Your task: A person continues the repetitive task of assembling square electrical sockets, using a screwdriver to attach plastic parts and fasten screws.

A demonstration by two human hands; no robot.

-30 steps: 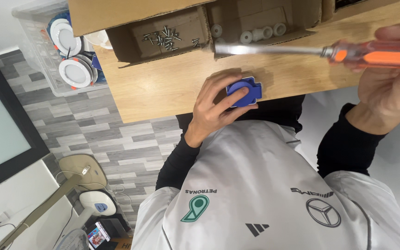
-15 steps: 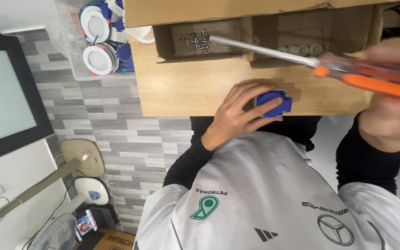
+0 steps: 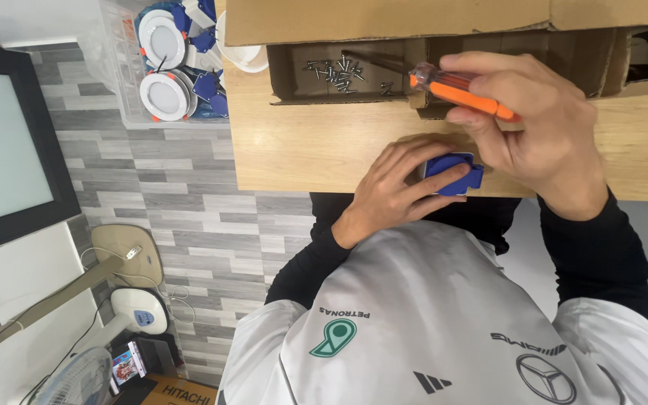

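My left hand (image 3: pixel 395 187) grips a small blue plastic part (image 3: pixel 455 174) at the near edge of the wooden table (image 3: pixel 301 150). My right hand (image 3: pixel 541 135) is just above and to the right of it, closed around the orange handle of a screwdriver (image 3: pixel 459 94). The dark shaft points left into an open cardboard box (image 3: pixel 384 22), its tip among several loose screws (image 3: pixel 335 75) in one compartment. My right fingers partly cover the handle, and they almost touch the blue part.
A clear plastic bin (image 3: pixel 125 82) of round white lamp fittings with blue and orange parts stands at the table's left end. More box compartments lie to the right. Below on the left are a dark screen (image 3: pixel 1 150), a lamp arm and a fan (image 3: pixel 76 382).
My right hand has brought the screwdriver down and left, so its tip now sits in the screw compartment. My left hand has stayed on the blue part. The view has moved closer.
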